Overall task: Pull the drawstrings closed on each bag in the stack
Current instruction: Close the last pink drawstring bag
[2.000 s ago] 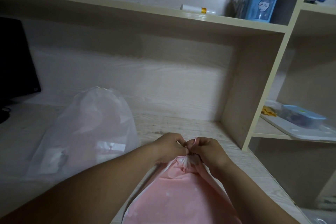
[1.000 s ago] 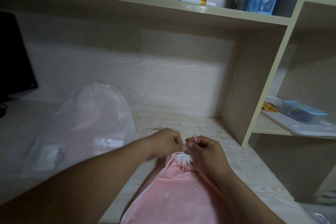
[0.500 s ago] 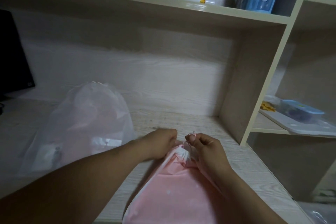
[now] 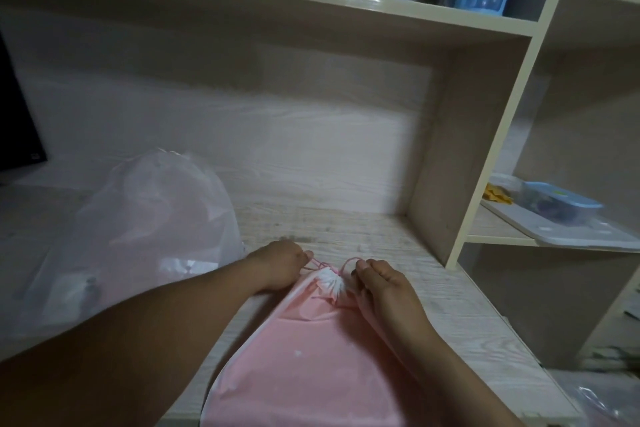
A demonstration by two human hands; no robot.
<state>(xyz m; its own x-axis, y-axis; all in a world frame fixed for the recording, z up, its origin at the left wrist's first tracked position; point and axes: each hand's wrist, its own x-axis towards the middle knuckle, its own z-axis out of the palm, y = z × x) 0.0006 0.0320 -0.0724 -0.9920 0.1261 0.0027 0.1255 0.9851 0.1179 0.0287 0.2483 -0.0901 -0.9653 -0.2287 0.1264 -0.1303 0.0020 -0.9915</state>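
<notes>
Pale wooden desk (image 4: 349, 229) holds a pink bag (image 4: 311, 364), its top bunched shut. Just left of the bunch, the left hand (image 4: 281, 265) pinches a pink string (image 4: 314, 264); just right, the right hand (image 4: 382, 282) pinches another. A see-through bag (image 4: 145, 229) lies further left.

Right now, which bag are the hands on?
The pink bag in front: left hand and right hand each pinch its cord. The clear bag lies further left.

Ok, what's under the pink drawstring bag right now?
Only the pale wood-grain desk shows around the pink drawstring bag. Its opaque material hides anything beneath, so another bag cannot be confirmed.
</notes>
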